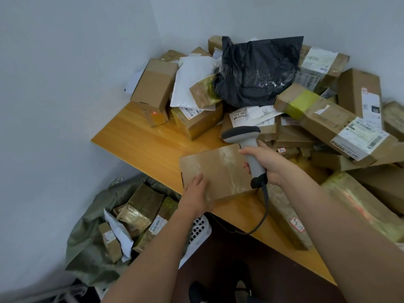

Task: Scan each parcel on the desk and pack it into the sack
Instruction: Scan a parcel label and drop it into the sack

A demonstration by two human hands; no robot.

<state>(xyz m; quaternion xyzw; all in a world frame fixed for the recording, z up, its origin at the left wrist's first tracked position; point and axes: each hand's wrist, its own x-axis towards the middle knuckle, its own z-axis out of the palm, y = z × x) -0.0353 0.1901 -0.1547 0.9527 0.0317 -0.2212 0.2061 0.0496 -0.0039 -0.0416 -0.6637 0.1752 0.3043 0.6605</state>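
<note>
A flat brown taped parcel lies at the near edge of the wooden desk. My left hand holds its near left corner, fingers on top. My right hand grips a grey handheld barcode scanner just over the parcel's right side, head pointing left, its cable hanging over the desk edge. A red laser dot shows on a small box at the far left. The green sack stands open on the floor to the left, holding several parcels.
A heap of cardboard boxes, white mailers and a black plastic bag covers the back and right of the desk. A white perforated basket sits under the desk edge beside the sack. White walls close the corner.
</note>
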